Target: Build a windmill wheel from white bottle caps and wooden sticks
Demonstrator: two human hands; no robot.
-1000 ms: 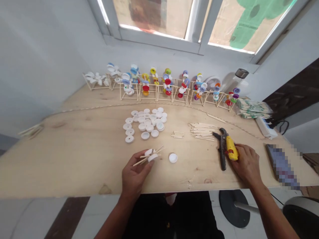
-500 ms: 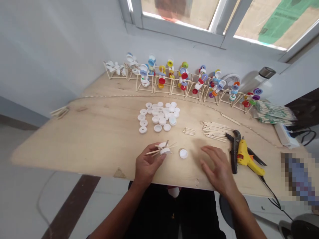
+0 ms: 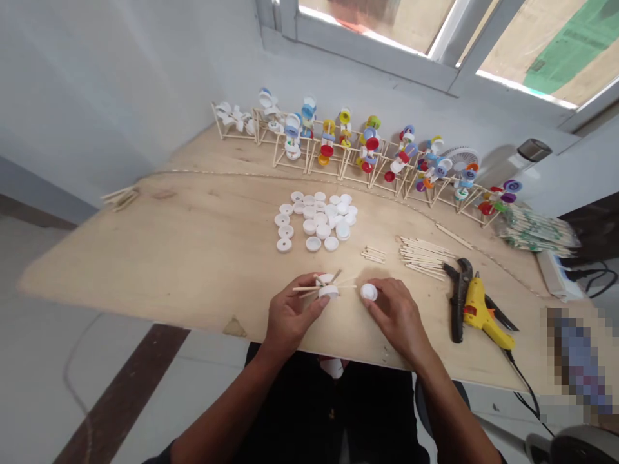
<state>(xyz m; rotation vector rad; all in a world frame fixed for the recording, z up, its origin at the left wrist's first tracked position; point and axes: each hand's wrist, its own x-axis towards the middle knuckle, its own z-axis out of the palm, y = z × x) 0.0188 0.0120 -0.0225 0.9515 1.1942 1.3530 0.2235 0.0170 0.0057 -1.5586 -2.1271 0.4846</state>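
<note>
My left hand (image 3: 293, 314) is closed around a piece made of white bottle caps and thin wooden sticks (image 3: 329, 291), near the table's front edge. The sticks fan out from the caps to both sides. Just to its right, my right hand (image 3: 397, 314) pinches a single white bottle cap (image 3: 369, 292) between thumb and fingers. Beyond the hands lies a cluster of loose white bottle caps (image 3: 322, 229), some with a hole in the middle. Short cut sticks (image 3: 374, 254) and a pile of longer sticks (image 3: 425, 254) rest to the right of them.
A yellow glue gun (image 3: 483, 312) and a dark cutter tool (image 3: 459, 299) lie at the right. Stick frames with coloured cap wheels (image 3: 370, 151) line the wall. A rope (image 3: 271, 175) crosses the wooden table (image 3: 193, 258). Bagged sticks (image 3: 536, 232) sit by a power strip (image 3: 558, 277).
My right hand has moved left and taken hold of the single white bottle cap that lay on the table. The left hand still holds its piece. The whole view has shifted slightly.
</note>
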